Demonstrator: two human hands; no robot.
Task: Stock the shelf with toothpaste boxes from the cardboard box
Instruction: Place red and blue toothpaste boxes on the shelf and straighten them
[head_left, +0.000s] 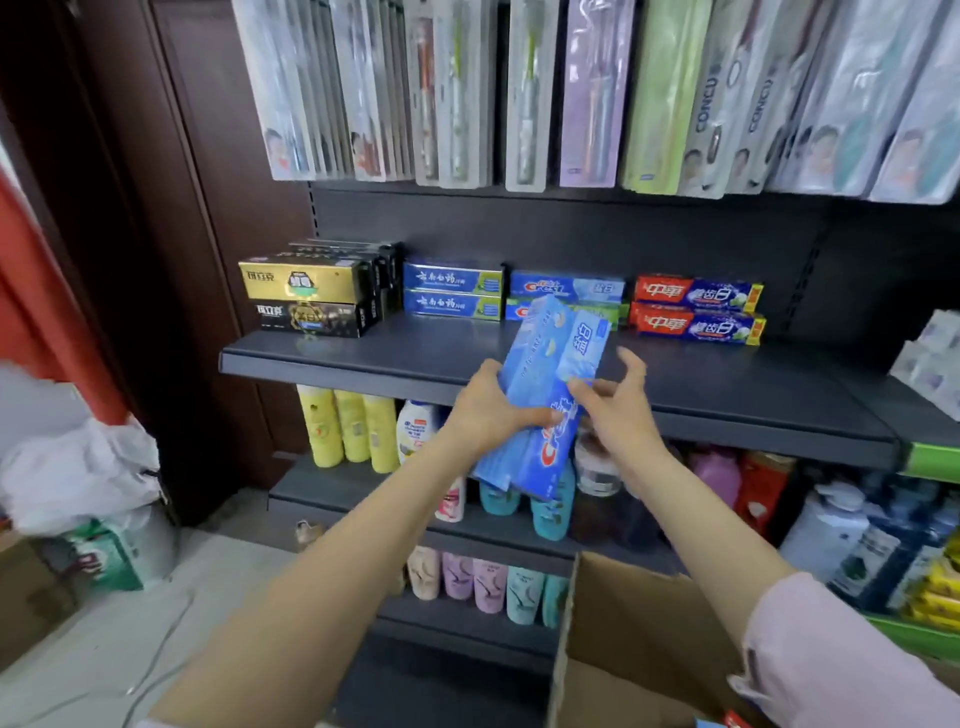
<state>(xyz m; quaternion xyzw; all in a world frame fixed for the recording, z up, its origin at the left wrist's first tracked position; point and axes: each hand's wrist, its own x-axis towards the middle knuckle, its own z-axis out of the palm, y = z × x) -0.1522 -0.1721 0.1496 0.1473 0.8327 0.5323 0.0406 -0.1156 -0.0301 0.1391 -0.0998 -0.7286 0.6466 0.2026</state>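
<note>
Toothpaste boxes (540, 400): left hand (488, 410) grips them; right hand (618, 400) half-open, touching; count unclear.

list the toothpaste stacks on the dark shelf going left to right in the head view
gold and black boxes → dark blue boxes with green ends → light blue Crest boxes → red and blue boxes

Toothpaste boxes (566, 288) stand in a row at the far edge of the shelf (363, 358). Toothbrush packs (524, 93) hang above; bottles (353, 428) stand below. A cardboard box (639, 639) sits near right.
</note>
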